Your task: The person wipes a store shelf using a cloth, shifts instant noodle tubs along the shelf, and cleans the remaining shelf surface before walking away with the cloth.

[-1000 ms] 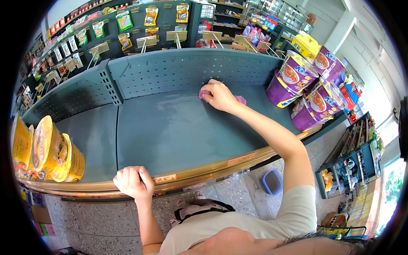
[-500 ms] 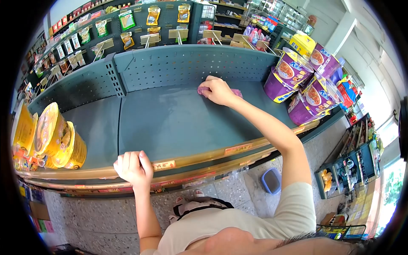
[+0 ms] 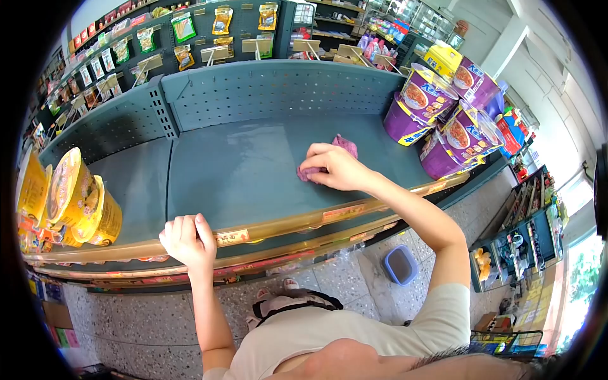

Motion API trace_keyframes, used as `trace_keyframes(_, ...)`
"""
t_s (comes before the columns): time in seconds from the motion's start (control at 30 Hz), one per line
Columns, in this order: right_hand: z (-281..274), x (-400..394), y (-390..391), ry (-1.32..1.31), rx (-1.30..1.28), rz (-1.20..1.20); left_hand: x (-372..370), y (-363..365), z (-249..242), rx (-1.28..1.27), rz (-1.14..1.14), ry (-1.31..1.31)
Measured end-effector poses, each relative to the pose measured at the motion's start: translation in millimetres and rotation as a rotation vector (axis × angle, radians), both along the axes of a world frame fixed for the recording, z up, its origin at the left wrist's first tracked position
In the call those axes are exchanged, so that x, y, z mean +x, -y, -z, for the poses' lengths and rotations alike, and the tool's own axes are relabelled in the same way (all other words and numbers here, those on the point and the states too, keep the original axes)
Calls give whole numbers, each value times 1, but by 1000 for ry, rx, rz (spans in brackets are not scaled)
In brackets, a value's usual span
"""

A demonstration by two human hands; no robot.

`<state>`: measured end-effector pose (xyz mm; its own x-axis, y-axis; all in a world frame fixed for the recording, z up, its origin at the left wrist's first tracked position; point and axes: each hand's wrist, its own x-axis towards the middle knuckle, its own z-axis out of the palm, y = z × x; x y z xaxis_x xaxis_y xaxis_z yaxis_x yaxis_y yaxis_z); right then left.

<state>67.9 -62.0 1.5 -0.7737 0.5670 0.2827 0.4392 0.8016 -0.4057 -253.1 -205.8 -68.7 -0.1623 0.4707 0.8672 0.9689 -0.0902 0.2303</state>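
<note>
A crumpled purple cloth lies on the dark grey shelf, partly under my right hand. The fingers of that hand are closed on the cloth, pressing it to the shelf surface, right of the middle. My left hand is wrapped over the shelf's tan front edge, left of a small price label. A faint shiny streak shows on the shelf left of the cloth.
Purple noodle tubs are stacked on the shelf's right end, yellow tubs on its left. A perforated back panel rises behind. A blue bin stands on the floor; hanging packets show beyond the panel.
My right hand has moved with the cloth from near the back panel toward the front edge. My left hand stays on the edge. The view has shifted slightly.
</note>
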Motion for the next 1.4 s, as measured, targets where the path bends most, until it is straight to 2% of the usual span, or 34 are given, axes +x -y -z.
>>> trace_keyframes(0.3, -22, 16, 26, 108, -141, -287, 1, 1, -2, -17, 0, 4)
trace_keyframes(0.6, -32, 12, 13, 239, -216, -449, 0, 0, 1, -9, 9, 17)
trace_keyframes(0.83, -25, -1, 15, 128, -195, -465, 3, -2, -1, -6, -12, 14)
trace_keyframes(1.4, -13, -54, 18, 66, -112, -552, 5, -1, -4, -5, -9, -5)
